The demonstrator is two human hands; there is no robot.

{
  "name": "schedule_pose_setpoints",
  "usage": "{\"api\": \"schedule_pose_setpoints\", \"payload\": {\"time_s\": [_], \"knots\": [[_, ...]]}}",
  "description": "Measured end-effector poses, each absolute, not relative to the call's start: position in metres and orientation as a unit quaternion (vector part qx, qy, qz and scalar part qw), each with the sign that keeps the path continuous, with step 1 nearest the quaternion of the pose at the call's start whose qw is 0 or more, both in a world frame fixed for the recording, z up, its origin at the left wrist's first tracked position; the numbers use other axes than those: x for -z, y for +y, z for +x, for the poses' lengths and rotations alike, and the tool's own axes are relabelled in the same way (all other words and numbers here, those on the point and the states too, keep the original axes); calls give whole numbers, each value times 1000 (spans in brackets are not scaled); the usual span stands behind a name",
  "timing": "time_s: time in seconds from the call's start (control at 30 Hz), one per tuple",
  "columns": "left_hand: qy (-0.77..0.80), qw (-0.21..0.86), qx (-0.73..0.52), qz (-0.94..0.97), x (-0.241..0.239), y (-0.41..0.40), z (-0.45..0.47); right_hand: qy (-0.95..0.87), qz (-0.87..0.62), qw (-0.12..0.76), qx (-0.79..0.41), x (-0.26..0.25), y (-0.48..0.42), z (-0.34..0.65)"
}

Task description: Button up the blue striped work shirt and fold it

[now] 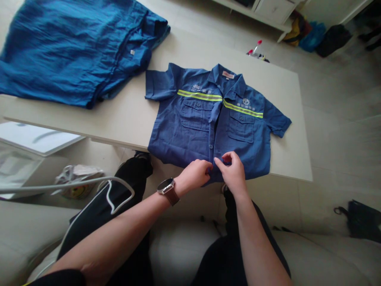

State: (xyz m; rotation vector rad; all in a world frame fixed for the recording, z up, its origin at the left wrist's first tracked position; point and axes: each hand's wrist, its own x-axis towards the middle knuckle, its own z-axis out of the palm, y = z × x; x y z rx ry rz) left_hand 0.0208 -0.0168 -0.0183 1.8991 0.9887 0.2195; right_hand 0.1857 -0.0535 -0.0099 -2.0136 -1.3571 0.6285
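Note:
A blue short-sleeved work shirt point(193, 115) lies front up on the white table point(285, 159), its collar away from me and its hem hanging over the near edge. Yellow-green reflective strips cross the chest above two buttoned pockets. The front placket shows several buttons, and the two front edges part slightly near the collar. My left hand point(198, 171), with a watch point(168, 186) on its wrist, is closed on the placket near the hem. Opposite it, my right hand point(233, 171) has curled fingers at the other front edge, thumb touching the cloth. What lies between the fingertips is hidden.
Another blue garment point(74, 51) is spread across the table's left part. A white hanger point(119, 194) lies at the lower left near my leg. Bottles with red caps point(258, 47) stand beyond the far edge. Bags point(312, 35) sit on the floor beside a white cabinet point(272, 12).

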Motion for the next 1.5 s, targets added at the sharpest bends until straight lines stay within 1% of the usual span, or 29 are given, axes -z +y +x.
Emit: {"api": "schedule_pose_setpoints", "payload": {"time_s": [0.2,0.33,0.5,0.67,0.9,1.27,1.5], "knots": [[369,470,-62,799,17,-20,21,-544,-769,261,-213,20,-56,183],[373,480,-55,792,18,-20,18,-534,-772,243,-246,19,-56,181],[434,463,-52,771,16,-13,17,-504,-769,278,-278,12,-53,179],[522,446,-147,712,17,-2,17,-482,-766,308,-295,8,-51,177],[517,501,-205,663,28,4,22,-476,-765,315,-298,1,-52,176],[554,510,-250,609,32,7,32,-443,-746,349,-356,1,-53,179],[530,420,-267,687,26,6,35,-402,-728,397,-388,1,-51,180]]}}
